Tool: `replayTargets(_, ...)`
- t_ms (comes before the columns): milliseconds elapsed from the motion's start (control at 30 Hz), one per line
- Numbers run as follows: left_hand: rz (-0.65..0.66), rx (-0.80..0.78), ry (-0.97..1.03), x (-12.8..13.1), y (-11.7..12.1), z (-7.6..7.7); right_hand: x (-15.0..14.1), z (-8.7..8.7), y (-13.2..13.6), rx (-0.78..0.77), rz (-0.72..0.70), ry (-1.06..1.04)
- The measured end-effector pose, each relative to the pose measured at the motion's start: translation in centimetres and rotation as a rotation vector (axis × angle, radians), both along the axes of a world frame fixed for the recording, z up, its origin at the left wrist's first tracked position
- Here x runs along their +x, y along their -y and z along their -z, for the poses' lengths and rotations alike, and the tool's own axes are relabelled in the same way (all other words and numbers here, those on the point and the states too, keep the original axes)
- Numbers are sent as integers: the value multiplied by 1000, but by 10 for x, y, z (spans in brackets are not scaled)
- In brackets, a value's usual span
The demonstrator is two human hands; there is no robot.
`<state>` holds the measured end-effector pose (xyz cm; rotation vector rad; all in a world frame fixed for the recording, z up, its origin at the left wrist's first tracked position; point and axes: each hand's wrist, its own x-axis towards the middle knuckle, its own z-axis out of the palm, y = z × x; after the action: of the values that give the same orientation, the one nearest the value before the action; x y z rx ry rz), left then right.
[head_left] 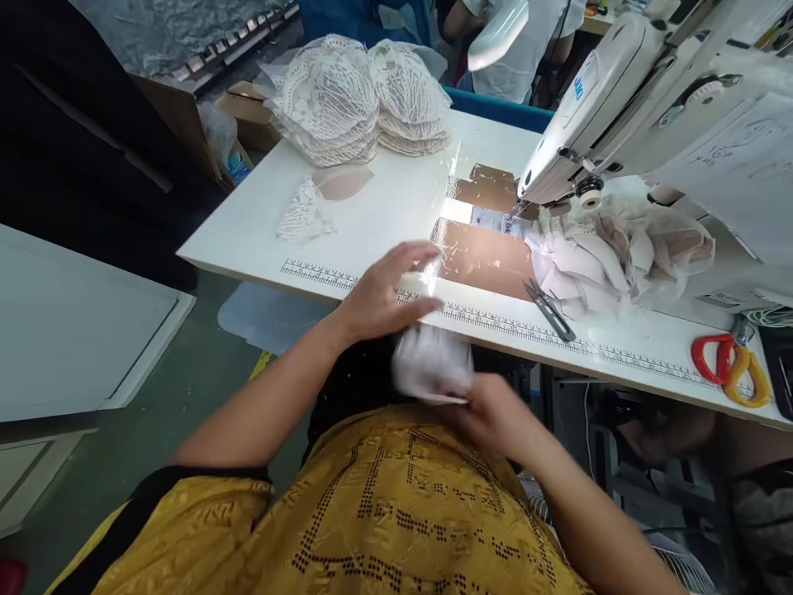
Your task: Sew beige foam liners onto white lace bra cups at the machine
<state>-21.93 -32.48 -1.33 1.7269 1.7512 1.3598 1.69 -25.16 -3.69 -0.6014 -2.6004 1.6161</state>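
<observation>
My left hand [393, 293] is over the front edge of the white table [396, 194], thumb and fingers apart, with nothing between them. Below it, in front of my lap, my right hand [496, 413] is closed on a whitish fabric piece [432, 365], which is smeared by motion. On the tabletop to the left lie a small lace piece [303, 213] and a beige fabric piece [344, 182], touching each other. Past my left hand stands the sewing machine [595, 99], its needle area lit. A heap of pale sewn fabric pieces [600, 256] rests beside the needle.
Two stacks of lace cups [328, 103] stand at the table's back left. Grey thread snips [550, 310] lie near the front edge, above a printed ruler strip [496, 321]. Scissors with red and yellow handles [731, 368] are at the right. Another person [520, 54] is behind the table.
</observation>
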Motion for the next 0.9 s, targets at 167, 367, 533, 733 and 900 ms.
replayTargets(167, 407, -347, 195, 34, 21, -12, -11, -26, -4, 16, -39, -194)
replayTargets(367, 67, -344, 203, 52, 34, 14, 10, -60, -22, 518, 348, -626)
replayTargets(533, 292, -483, 410, 47, 58, 7, 9, -45, -25, 299, 322, -323)
replayTargets(733, 342, -579, 407, 51, 61, -18, -8, -5, -7, -637, -105, -87)
replayTargets(900, 328, -538, 462, 45, 44, 0, -9, -5, -2, -784, -6, -179)
